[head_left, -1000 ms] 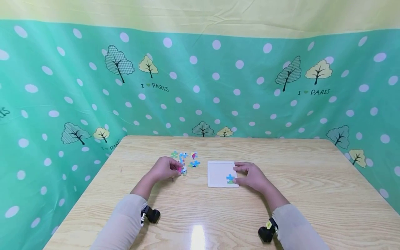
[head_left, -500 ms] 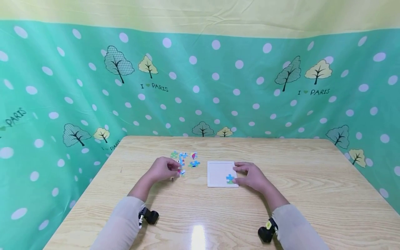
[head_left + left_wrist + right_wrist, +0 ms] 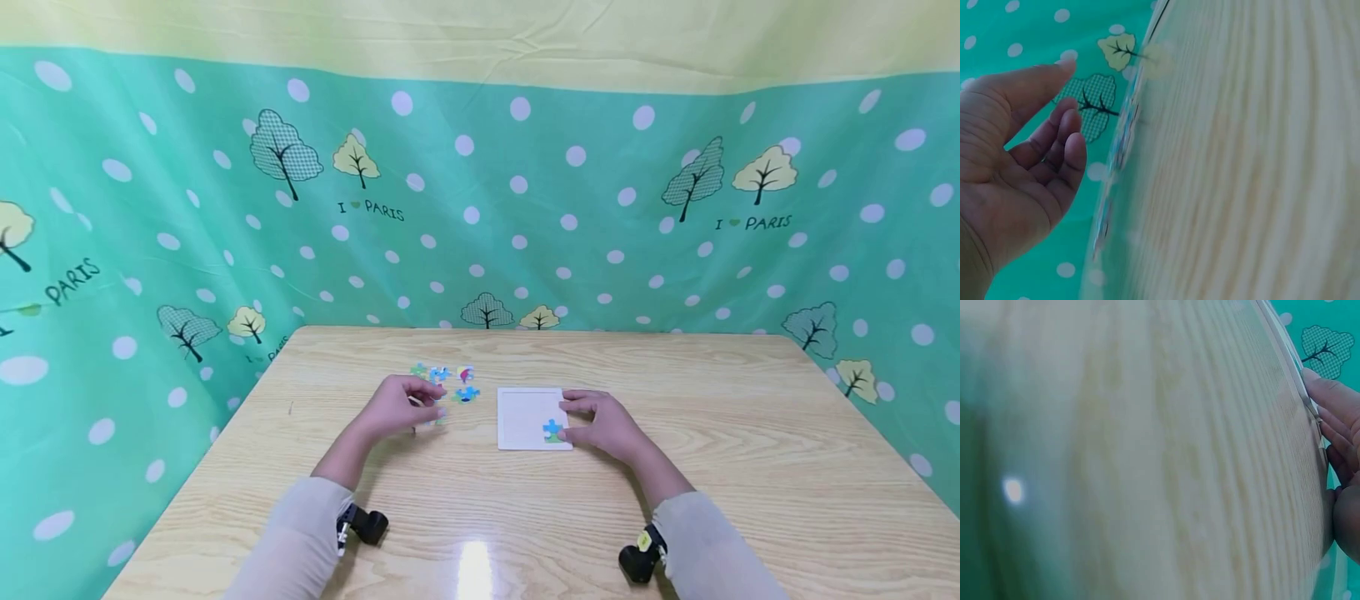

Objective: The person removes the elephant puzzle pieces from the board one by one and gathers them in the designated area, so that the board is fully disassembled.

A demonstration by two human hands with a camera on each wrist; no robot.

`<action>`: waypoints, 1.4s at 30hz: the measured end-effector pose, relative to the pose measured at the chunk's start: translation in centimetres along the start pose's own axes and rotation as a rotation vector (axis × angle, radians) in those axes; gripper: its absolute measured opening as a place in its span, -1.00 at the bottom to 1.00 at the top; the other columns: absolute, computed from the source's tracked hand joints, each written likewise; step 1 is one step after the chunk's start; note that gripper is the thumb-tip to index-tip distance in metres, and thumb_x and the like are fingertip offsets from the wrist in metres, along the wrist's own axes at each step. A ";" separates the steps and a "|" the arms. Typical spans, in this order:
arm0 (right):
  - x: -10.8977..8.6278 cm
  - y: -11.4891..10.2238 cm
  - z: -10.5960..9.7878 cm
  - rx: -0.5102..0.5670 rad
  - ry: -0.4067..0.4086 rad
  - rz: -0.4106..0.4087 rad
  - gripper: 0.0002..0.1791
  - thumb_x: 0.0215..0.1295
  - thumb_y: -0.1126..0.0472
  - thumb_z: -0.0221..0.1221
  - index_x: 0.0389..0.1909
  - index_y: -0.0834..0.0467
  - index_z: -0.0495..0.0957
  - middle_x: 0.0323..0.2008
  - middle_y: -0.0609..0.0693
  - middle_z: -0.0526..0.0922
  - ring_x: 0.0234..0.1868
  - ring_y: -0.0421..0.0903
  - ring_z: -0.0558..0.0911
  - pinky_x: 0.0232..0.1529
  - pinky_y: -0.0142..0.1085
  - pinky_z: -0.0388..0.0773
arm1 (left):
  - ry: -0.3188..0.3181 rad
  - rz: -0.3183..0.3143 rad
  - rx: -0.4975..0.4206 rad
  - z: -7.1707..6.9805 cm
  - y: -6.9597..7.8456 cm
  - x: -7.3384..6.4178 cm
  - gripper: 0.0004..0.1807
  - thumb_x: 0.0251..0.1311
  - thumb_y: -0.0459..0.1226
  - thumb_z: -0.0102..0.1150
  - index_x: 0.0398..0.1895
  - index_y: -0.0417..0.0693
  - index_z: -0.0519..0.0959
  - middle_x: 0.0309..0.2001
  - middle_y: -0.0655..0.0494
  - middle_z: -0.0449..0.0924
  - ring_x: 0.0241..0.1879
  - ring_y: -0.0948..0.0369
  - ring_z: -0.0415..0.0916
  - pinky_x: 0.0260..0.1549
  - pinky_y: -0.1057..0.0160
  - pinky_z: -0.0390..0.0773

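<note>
Over the left part of the table, my left hand (image 3: 401, 407) hovers among loose jigsaw pieces. Its thumb and fingers are apart with nothing between them, as the left wrist view shows of the hand (image 3: 1029, 144). Some pieces lie partly hidden behind its fingers. A blue-and-green piece (image 3: 467, 394) and a white, yellow and red piece (image 3: 465, 373) lie just beyond. My right hand (image 3: 606, 423) rests against the right edge of a white square puzzle tray (image 3: 521, 417), fingers and thumb spread along it. One blue-and-green puzzle piece (image 3: 552, 431) sits in the tray's lower right corner, beside the thumb.
A green piece (image 3: 418, 371) and a blue piece (image 3: 438, 375) lie at the back of the loose group. Wood-grain tabletop (image 3: 525, 517) surrounds everything, with a bright light reflection near the front. A green dotted curtain (image 3: 480, 208) hangs behind the table.
My left hand drew slightly left with pieces at its fingertips, then shifted back right, its thumb and fingers now wider apart. The right hand and the tray stay in place.
</note>
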State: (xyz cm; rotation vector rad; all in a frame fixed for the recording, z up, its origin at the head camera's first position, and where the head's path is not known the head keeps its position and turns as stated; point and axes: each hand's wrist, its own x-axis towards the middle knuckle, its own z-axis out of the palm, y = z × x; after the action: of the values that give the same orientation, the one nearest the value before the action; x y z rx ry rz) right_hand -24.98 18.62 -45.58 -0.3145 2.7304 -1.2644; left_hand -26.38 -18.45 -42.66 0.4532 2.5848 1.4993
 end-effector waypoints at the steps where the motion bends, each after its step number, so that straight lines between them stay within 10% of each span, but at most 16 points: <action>1: 0.0 0.0 0.0 0.001 0.001 -0.001 -0.43 0.17 0.19 0.52 0.20 0.25 0.66 0.41 0.11 0.49 0.51 0.27 0.24 0.50 0.19 0.10 | -0.004 0.011 -0.003 0.1 0.1 0.0 -0.68 0.16 -0.38 0.48 -0.04 -0.35 0.72 -0.15 -0.13 0.72 -0.19 0.14 0.60 -0.28 0.29 0.64; 42: -0.3 0.2 -0.7 0.113 -0.065 -0.087 -0.57 0.34 0.35 0.31 0.22 0.28 0.63 0.42 0.25 0.44 0.50 0.36 0.22 0.50 0.25 0.04 | -0.158 0.133 -0.008 6.7 4.2 2.1 -0.69 0.14 -0.31 0.52 -0.06 -0.24 0.76 -0.11 -0.09 0.73 -0.17 0.23 0.57 -0.15 0.26 0.65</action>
State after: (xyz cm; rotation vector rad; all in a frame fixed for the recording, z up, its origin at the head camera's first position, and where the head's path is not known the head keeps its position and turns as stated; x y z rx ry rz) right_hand -24.87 19.39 -45.30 -0.4584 2.6045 -1.3982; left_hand -25.83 -10.29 -42.29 0.7248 2.4691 1.4472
